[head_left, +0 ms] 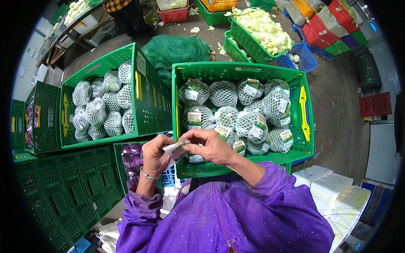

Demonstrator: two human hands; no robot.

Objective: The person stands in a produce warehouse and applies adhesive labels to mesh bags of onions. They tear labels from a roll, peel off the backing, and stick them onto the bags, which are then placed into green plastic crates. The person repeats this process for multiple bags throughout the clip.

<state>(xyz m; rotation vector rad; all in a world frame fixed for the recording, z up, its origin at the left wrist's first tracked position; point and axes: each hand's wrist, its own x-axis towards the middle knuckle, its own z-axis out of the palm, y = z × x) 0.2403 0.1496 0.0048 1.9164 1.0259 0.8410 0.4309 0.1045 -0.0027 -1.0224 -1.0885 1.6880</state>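
Observation:
My left hand (153, 157), a bangle on its wrist, pinches a small paper label (174, 152), white with a beige printed part. The fingers of my right hand (211, 146) are closed on the label's other side. Both hands are above the near left corner of a green plastic crate (240, 66). Inside it lie several round vegetables (223, 93) in white foam netting, many bearing beige, green and white labels. To the left, a second green crate (100, 141) contains several net-wrapped vegetables (96, 111) with no labels showing.
Purple vegetables (132, 157) fill a lower crate beside my left wrist. Green crates (71, 181) are stacked at left. A green net sack (175, 51) and a crate of pale leaves (263, 29) stand beyond. White boxes (333, 189) are at right. Another person (130, 17) stands at far left.

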